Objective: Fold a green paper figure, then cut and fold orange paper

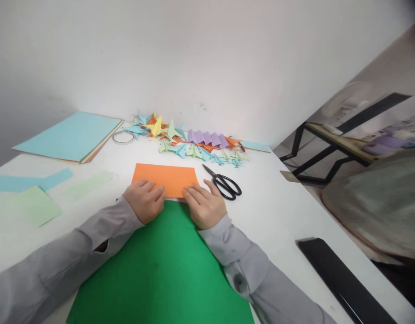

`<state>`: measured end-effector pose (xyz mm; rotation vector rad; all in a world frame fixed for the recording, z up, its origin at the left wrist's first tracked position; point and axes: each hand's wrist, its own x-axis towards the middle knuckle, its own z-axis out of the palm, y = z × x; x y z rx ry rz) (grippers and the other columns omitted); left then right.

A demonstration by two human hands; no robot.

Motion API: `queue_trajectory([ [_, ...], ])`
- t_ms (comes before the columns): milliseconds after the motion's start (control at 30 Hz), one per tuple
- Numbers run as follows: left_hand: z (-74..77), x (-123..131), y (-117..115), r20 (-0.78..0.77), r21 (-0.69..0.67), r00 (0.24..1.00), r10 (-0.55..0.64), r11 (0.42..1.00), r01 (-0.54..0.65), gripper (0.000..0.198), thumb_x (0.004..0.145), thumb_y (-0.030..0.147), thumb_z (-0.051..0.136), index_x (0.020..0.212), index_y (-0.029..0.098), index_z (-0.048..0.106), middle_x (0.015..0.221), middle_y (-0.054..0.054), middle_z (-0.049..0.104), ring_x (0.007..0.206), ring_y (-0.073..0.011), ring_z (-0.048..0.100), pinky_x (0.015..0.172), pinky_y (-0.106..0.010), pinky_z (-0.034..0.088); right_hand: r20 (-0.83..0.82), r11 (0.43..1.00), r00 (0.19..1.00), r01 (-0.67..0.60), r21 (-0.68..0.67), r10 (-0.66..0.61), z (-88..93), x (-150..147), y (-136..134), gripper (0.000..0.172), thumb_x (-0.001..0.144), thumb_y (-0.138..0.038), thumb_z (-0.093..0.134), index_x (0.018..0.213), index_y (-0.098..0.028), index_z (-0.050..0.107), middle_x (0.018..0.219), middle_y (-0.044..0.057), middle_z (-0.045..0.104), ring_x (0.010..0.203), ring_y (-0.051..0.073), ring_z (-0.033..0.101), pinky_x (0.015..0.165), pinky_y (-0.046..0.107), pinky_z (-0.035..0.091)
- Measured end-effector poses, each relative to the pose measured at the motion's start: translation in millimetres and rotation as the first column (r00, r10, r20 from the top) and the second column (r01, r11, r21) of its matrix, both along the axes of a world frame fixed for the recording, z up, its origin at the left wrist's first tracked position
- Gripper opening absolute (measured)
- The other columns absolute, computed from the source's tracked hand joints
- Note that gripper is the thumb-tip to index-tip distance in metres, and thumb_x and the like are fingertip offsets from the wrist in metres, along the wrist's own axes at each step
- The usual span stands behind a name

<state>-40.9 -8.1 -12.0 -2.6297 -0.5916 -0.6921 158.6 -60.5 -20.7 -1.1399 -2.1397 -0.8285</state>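
Observation:
An orange sheet of paper [172, 177] lies on the white table with its long side across my view. My left hand [145, 201] has its fingers curled over the near left part of the sheet. At the near right corner, my right hand [205, 206] grips the same sheet, one finger lifted away from the others. Both thumbs are hidden from view. Just below the orange sheet, a large green sheet [160, 265] spreads toward me, partly under my wrists. Black-handled scissors [224, 182] lie just right of my right hand, blades pointing away to the left.
Folded paper stars [155, 127] and a pleated purple strip [207, 138] lie along the wall. A stack of coloured sheets [72, 135] sits back left, beside a ring [123, 137]. Pale green scraps [38, 204] lie left. A black flat bar [342, 279] rests near the right edge.

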Motion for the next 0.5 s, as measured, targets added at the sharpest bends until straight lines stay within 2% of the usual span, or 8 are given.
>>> queue_trajectory([
  [167,17.3,-24.0,16.7,-0.071,0.21,0.991,0.111,0.973,-0.094,0.02,0.081,0.022,0.045,0.08,0.018,0.065,0.086,-0.006,0.069,0.069,-0.0155,0.06,0.065,-0.031,0.047,-0.062,0.992,0.992,0.112,0.05,-0.109,1.4,11.8,2.0,0.023,0.081,-0.006,0.046,0.08,-0.018,0.065,0.078,0.001,0.072,0.073,0.014,0.062,0.088,0.034,0.036],
  [300,26.1,-37.4,26.2,-0.05,0.33,0.988,0.145,0.936,-0.12,0.019,0.08,0.02,0.047,0.08,0.017,0.065,0.089,-0.003,0.071,0.07,-0.0173,0.063,0.064,-0.032,0.049,-0.081,0.989,0.989,0.133,0.065,-0.128,3.4,11.2,2.9,0.022,0.08,-0.005,0.047,0.081,-0.018,0.065,0.077,0.002,0.072,0.072,0.013,0.063,0.087,0.033,0.036],
  [400,28.0,-46.3,33.7,-0.018,0.349,0.99,0.141,0.929,-0.126,0.017,0.079,0.021,0.049,0.079,0.017,0.066,0.089,-0.003,0.072,0.065,-0.0176,0.064,0.063,-0.033,0.049,-0.088,0.987,0.99,0.122,0.101,-0.113,3.2,11.3,3.6,0.02,0.078,-0.003,0.049,0.08,-0.016,0.064,0.076,0.002,0.073,0.071,0.014,0.064,0.085,0.032,0.037],
  [500,28.9,-58.3,42.4,0.001,0.302,0.982,0.189,0.936,-0.181,0.017,0.077,0.021,0.05,0.078,0.017,0.067,0.09,-0.005,0.072,0.061,-0.0189,0.064,0.061,-0.035,0.048,-0.101,0.982,0.987,0.14,0.124,-0.128,2.1,16.6,4.7,0.023,0.075,-0.001,0.047,0.081,-0.015,0.063,0.075,0.003,0.072,0.069,0.014,0.064,0.082,0.032,0.039],
])
